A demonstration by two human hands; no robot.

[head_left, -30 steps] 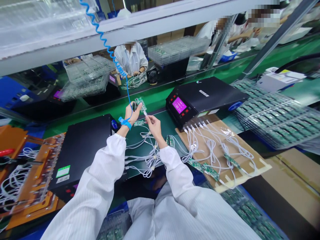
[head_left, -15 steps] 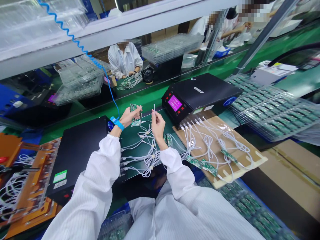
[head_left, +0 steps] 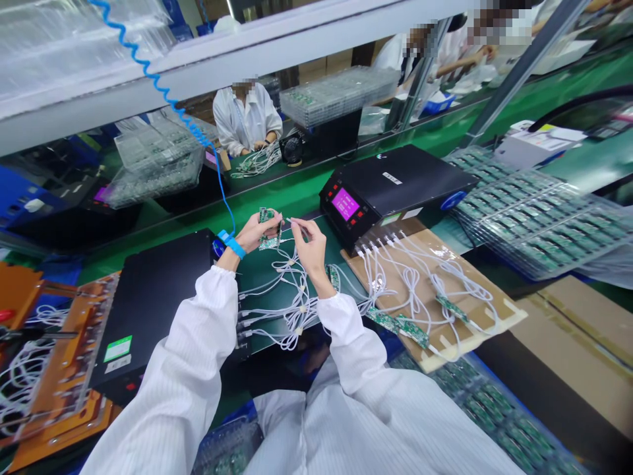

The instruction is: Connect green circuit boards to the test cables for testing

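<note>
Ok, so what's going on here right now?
The person's left hand, wearing a blue wrist strap, grips a green circuit board. The right hand pinches a small white piece close to that board; whether the two touch is hard to tell. Bundled white cables lie on the bench nearer the body, and a black box with a lit display stands to the right.

Green bench (head_left: pixel 297 191), pale overhead beam (head_left: pixel 297 43), slanted metal post (head_left: pixel 520 72).
</note>
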